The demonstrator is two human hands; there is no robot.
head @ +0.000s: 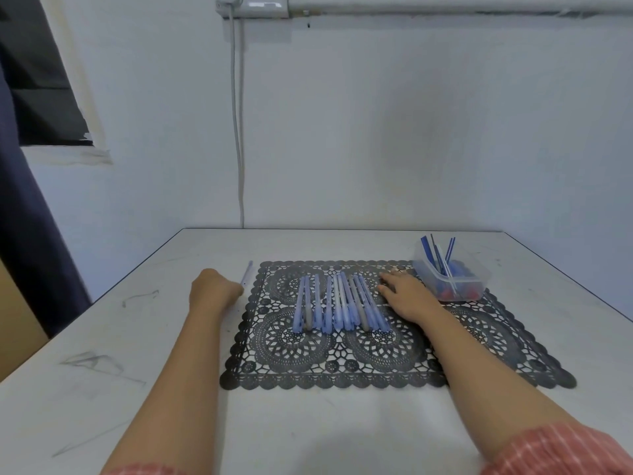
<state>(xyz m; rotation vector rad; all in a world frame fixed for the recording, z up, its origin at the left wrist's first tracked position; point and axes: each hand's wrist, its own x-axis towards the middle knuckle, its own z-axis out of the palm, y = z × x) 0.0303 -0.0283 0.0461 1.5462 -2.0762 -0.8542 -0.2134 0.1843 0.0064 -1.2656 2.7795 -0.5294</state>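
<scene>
Your left hand curls round a pale pen just off the mat's left edge, while your right hand lies flat on the mat with its fingers loosely spread, between the row of pens and the tub.

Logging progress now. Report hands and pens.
Left hand grips one pen, off the mat. Right hand flat on mat beside pen row. Tub of refills close right, nothing blocking.
</scene>
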